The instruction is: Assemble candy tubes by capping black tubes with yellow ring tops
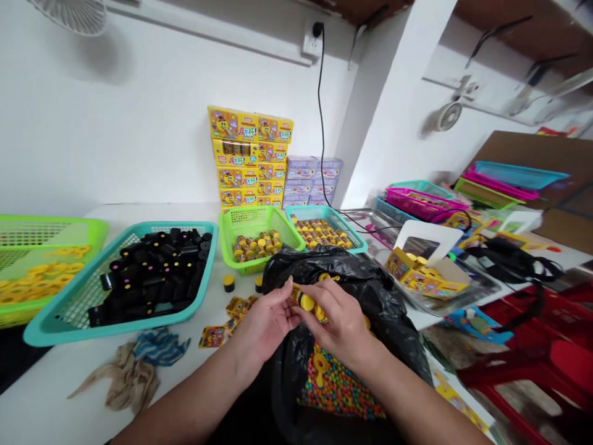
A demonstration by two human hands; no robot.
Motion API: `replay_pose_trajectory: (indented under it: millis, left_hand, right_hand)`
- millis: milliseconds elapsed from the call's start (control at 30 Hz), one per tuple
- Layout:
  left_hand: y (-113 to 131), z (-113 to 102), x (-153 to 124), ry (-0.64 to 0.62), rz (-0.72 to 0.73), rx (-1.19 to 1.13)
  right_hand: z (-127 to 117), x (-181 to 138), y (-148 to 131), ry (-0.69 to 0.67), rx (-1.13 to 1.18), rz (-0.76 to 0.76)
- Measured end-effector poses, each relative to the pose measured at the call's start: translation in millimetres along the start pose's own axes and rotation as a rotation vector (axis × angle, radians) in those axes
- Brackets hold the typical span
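My left hand [266, 321] and my right hand [340, 315] meet around a small yellow-capped container [306, 301]. Fingers of both pinch it, so part of its body is hidden. Below them, a bin lined with a black plastic bag [389, 309] holds many small multicoloured candy balls [336, 383], with a yellow plastic piece [319, 364] lying on top. Left of the bin, flat printed yellow wrappers [213, 337] lie on the white table, and a short black piece with a yellow top [228, 283] stands behind them.
Black cylinders fill a teal basket [41, 330] on the left. Behind the bin, a green basket [231, 247] and a blue basket [364, 241] hold small containers. Yellow boxes [250, 157] are stacked by the wall. Crumpled cloths [162, 346] lie front left; an opened box [426, 275] stands right.
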State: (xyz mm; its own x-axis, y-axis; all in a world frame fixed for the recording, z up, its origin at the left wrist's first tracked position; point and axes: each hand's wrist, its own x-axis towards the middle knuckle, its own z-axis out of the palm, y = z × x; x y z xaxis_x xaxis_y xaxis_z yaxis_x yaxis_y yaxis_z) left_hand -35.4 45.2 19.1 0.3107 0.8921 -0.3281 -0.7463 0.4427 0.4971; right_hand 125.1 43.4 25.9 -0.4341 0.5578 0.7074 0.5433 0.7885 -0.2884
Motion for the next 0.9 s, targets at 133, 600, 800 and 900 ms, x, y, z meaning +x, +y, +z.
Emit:
replay_pose_trajectory:
  millis: [133, 600, 800, 900]
  left_hand:
    - [3, 3, 1, 0.028, 0.010, -0.002]
    - [-4, 5, -1, 0.079, -0.016, -0.137]
    - [-6, 4, 1, 0.040, -0.018, -0.143]
    - [-1, 2, -1, 0.020, -0.012, -0.100]
  right_hand:
    - [1, -1, -1, 0.075, 0.011, 0.044]
    - [7, -2, -1, 0.093, 0.081, 0.066]
    - [7, -2, 1, -0.010, -0.005, 0.001]
    - [5, -1, 1, 0.031, 0.112, 0.070]
